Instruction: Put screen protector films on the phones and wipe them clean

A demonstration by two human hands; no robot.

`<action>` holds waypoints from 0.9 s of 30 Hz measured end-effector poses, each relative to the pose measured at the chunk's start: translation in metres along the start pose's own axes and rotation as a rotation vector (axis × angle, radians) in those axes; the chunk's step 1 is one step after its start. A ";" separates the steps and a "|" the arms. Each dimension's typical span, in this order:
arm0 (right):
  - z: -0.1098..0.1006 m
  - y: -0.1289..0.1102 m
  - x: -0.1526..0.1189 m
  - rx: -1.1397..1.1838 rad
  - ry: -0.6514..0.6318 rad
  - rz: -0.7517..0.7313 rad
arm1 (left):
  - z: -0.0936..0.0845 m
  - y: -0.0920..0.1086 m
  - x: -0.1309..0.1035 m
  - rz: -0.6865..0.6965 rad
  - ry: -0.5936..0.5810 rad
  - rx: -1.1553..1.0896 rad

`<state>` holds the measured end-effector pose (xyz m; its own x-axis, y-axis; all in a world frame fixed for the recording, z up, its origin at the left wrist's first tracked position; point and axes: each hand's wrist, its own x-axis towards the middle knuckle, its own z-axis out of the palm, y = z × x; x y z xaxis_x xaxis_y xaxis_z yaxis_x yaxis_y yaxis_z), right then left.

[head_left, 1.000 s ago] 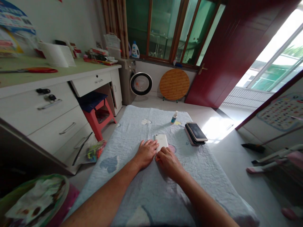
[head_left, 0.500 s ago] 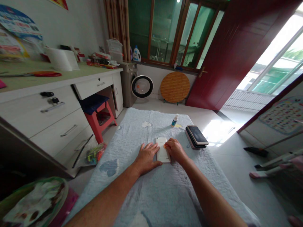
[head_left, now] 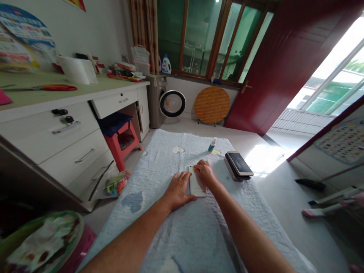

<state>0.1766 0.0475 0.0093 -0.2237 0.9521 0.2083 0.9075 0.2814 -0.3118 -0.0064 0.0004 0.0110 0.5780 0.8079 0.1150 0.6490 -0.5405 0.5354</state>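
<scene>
A white smartphone (head_left: 197, 186) lies back up on the light blue quilted cloth (head_left: 182, 235). My left hand (head_left: 179, 190) rests along its left side, fingers spread, fingertips at the upper left edge and thumb by the bottom edge. Over the phone's upper right part is my right hand (head_left: 205, 173), its fingers pinched on a small orange piece (head_left: 195, 168) pressed to the phone's back. Most of that piece is hidden, so its kind does not show. Beyond the hands stands a small spray bottle (head_left: 211, 146) with a blue label.
Right of the hands, a stack of devices (head_left: 239, 165) has a gold-rimmed phone on top. A waste bin (head_left: 82, 242) stands lower left, near a plastic bag (head_left: 113, 184). A red stool (head_left: 121, 142) is under the desk (head_left: 71, 142). A washing machine (head_left: 157, 102) has its door open.
My right hand has slid up the phone's back, away from me, with the orange piece. My left hand keeps its place on the phone. The view has shifted slightly.
</scene>
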 end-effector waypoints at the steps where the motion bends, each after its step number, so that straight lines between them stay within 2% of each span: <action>1: 0.000 -0.003 -0.005 0.017 0.002 -0.028 | 0.001 -0.001 0.000 -0.011 0.005 0.005; 5: -0.005 -0.015 -0.035 0.105 -0.020 -0.133 | 0.005 -0.005 0.000 -0.040 0.017 0.041; 10: -0.017 -0.027 -0.076 0.183 -0.050 -0.241 | 0.007 -0.007 0.000 -0.007 0.055 0.068; 14: -0.020 -0.023 -0.088 0.214 -0.057 -0.246 | 0.006 -0.005 -0.001 0.019 0.055 0.088; 17: -0.017 -0.011 -0.076 0.197 -0.038 -0.156 | 0.005 -0.005 -0.001 0.013 0.038 0.107; 22: -0.009 0.010 -0.035 0.119 0.019 -0.020 | 0.004 -0.004 -0.001 0.011 0.018 0.111; 27: 0.000 0.013 -0.003 0.016 0.032 0.055 | 0.002 -0.003 0.000 0.009 0.019 0.107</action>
<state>0.1888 0.0486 0.0044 -0.1615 0.9621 0.2197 0.9124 0.2304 -0.3382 -0.0074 0.0011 0.0073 0.5750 0.8068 0.1358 0.6938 -0.5688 0.4417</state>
